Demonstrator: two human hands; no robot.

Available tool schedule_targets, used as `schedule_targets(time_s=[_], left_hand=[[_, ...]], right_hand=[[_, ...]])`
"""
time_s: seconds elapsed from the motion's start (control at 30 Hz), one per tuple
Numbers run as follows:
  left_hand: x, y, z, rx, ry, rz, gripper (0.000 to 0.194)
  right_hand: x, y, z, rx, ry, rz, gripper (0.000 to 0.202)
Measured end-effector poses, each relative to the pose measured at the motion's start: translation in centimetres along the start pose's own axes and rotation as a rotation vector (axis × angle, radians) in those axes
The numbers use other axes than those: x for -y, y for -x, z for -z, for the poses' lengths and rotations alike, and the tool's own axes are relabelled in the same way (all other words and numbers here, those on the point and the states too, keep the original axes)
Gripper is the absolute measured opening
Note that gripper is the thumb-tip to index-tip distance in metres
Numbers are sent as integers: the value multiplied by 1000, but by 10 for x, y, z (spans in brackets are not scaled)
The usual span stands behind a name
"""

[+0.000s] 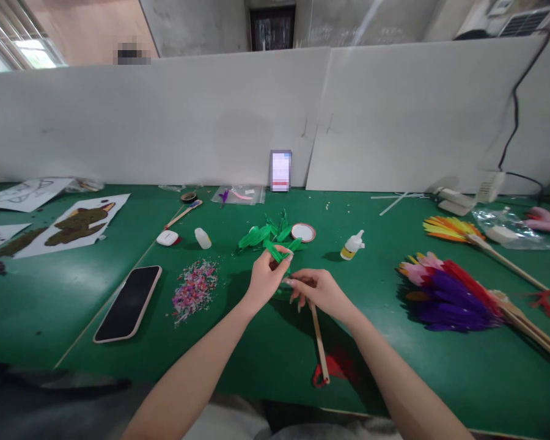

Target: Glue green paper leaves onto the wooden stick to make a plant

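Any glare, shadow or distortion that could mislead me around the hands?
Head view: wide-angle stretch towards the edges; glaring window at upper left; dark shadow left of the purple bunch; upright phone pixelated; between left hand and right hand, fine detail is too small to judge.

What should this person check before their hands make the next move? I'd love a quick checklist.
1. Green piece gripped by the left hand: ok, pinched at the fingertips.
2. Right hand firmly gripping the wooden stick: cannot tell, its fingers hide the upper end.
3. Green pile within reach: ok, just beyond the left hand.
4. Dropper bottle upright: ok.
5. Its nozzle uncapped: cannot tell, too small.
6. Colorful bits away from both hands: ok, they lie off to the left.
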State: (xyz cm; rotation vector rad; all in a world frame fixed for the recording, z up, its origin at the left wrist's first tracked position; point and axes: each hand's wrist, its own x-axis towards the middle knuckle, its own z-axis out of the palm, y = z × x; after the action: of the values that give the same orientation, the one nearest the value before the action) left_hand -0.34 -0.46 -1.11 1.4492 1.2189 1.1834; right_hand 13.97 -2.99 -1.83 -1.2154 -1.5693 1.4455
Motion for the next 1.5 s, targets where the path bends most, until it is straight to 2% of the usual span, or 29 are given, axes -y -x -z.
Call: schedule_targets(time_s=[0.1,0.37,0.67,0.9,1.23,1.5], left_hand=[[0,1,-1,26,-16,0,20],[5,-3,2,25,13,14,23],[8,-6,4,9,20,11,26],[5,-5,3,5,12,23,26],[3,3,-1,36,-54,-31,20],[10,0,-1,52,-32,-11,22]], right_hand=[[-3,-1,0,-19,18,20,33],[-1,0,3,75,-169,-64,39],[4,4,7,162,-186,-70,44],[4,3,6,130,-144,-60,41],[-3,-1,2,102,-140,-76,38],[2,0,4,120,-156,-81,47]])
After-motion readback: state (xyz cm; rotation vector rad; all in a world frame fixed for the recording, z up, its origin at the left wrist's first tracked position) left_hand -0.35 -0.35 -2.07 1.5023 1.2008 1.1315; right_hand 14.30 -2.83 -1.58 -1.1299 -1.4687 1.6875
